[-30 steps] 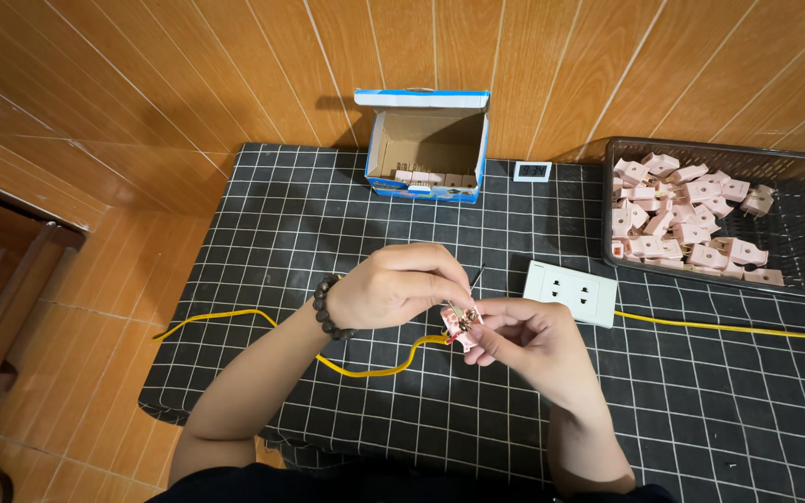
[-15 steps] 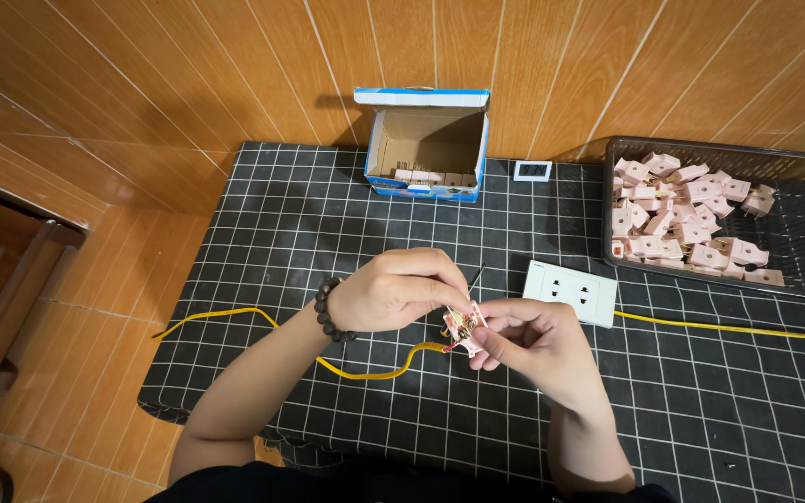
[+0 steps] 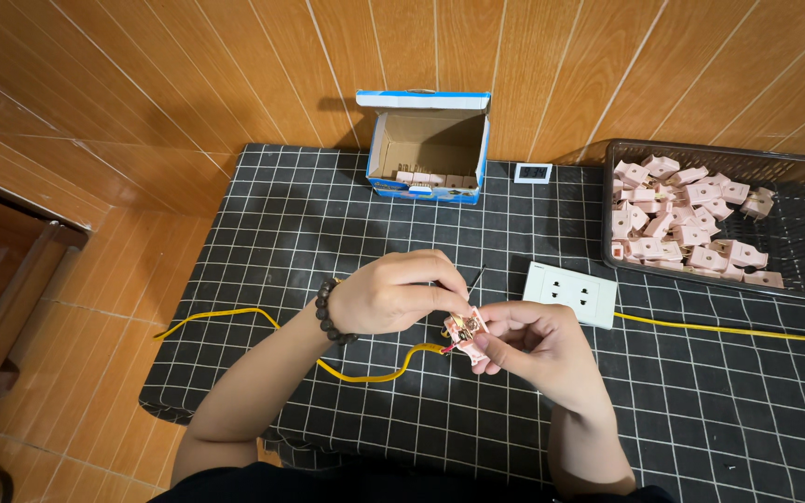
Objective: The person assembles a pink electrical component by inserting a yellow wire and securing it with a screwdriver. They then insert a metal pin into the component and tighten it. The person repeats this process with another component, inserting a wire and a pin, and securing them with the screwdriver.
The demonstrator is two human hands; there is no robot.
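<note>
Unchanged since earlier: left hand [image 3: 393, 296] and right hand [image 3: 533, 343] are both still gripping the small pink plastic socket module [image 3: 466, 333] above the black gridded surface [image 3: 347, 224].

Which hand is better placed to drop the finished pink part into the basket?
Probably the right hand. It grips the pink part and lies on the same side as the basket. The left hand is farther off and seems to hold a thin tool at the part.

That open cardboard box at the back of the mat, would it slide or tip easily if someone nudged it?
Probably. The cardboard box looks thin-walled and nearly empty, only a few small pieces along its bottom, so likely light. It lies on its side on the checked mat, so it would likelier slide than tip.
</note>
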